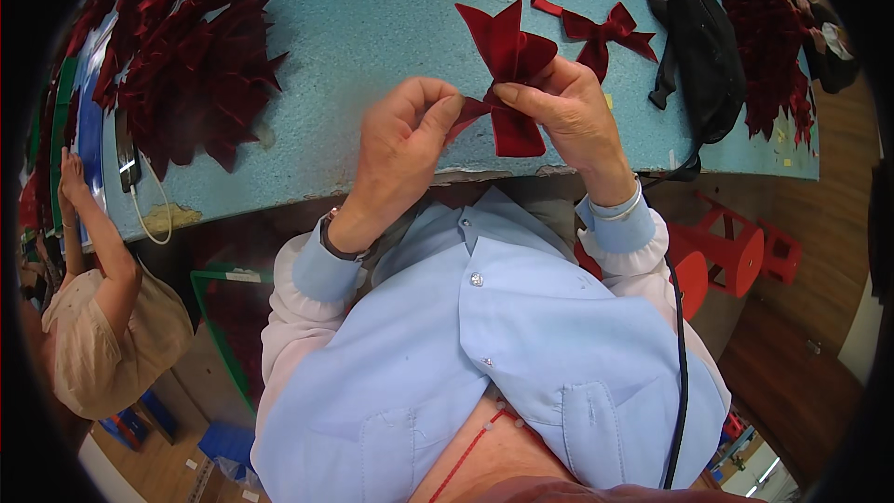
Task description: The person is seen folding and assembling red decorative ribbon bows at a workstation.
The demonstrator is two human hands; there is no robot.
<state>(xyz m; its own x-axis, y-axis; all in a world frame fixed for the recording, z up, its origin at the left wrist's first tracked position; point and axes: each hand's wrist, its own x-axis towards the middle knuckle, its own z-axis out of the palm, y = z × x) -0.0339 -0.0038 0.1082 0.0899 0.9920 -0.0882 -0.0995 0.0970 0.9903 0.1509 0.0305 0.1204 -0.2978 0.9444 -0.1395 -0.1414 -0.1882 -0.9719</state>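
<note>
A dark red velvet bow [518, 132] is held up between my two hands, above the near edge of the table. My left hand [402, 135] pinches one of its pieces on the left with thumb and forefinger. With its thumb across the middle, my right hand [570, 116] grips the bow near the knot. Two pointed tails stick up at the far side, and a wide flap hangs toward me. Part of the bow is hidden behind the right fingers. Another finished-looking red bow [610, 35] lies on the table just beyond my right hand.
A large heap of dark red bows [200, 74] covers the table's left, with a phone [127, 154] and white cable beside it. A black bag [698, 51] and another red heap [759, 33] are at right. Red stools [731, 247] stand below. A co-worker's arm [102, 224] shows at left.
</note>
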